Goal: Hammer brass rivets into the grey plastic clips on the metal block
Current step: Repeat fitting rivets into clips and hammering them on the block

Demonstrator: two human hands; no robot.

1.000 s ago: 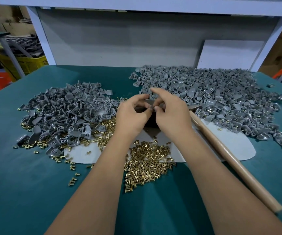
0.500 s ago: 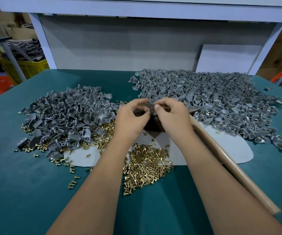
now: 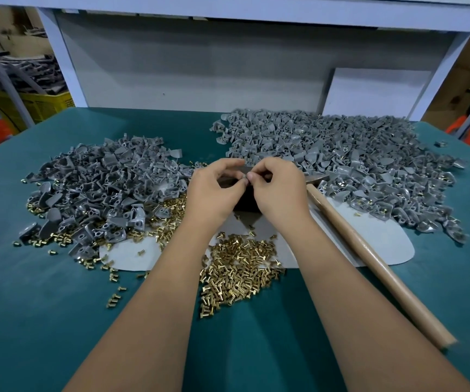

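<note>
Both hands meet over the dark metal block (image 3: 245,203) at the table's middle. My left hand (image 3: 214,190) and my right hand (image 3: 277,189) pinch a small grey plastic clip (image 3: 244,174) between fingertips above the block; a rivet in it cannot be made out. A heap of loose brass rivets (image 3: 239,267) lies in front of the block. The wooden-handled hammer (image 3: 369,256) lies on the table to the right, nobody holding it, its head half hidden behind my right hand.
One pile of grey clips (image 3: 100,188) spreads on the left with rivets scattered round it, a larger pile (image 3: 341,157) on the right. A grey mat (image 3: 375,236) lies under the block on the green table (image 3: 58,321). A white shelf frame stands behind.
My right index finger, stretched out a second ago, has curled in. Both hands' fingertips have closed together on the clip above the block. The hammer has not moved.
</note>
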